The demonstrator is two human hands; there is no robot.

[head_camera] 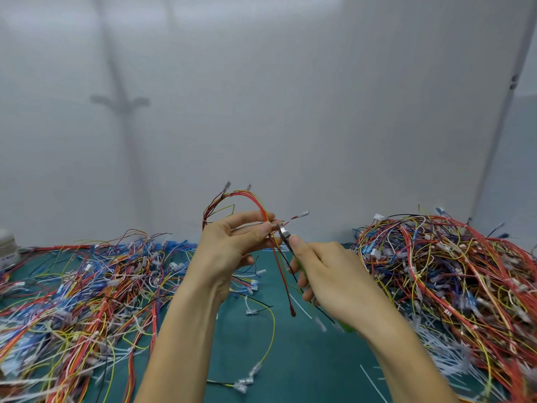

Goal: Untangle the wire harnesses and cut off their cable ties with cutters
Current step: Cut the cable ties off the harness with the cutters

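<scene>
The harness (pixel 247 196) is pinched in the left hand (pixel 232 248) and raised over the mat (pixel 305 359), seemingly so it can be reached by the cutters (pixel 284 234). These are gripped in the right hand (pixel 328 274), tips at its wires.

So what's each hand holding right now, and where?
Left hand pinches the wire harness mid-length; right hand grips the cutters by their green handles.

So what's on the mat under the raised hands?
Bare green mat, a loose yellow wire with clear plugs, and thin white strips, likely cut ties. Whatever lies beneath the left hand, the right hand and their arms is covered.
</scene>
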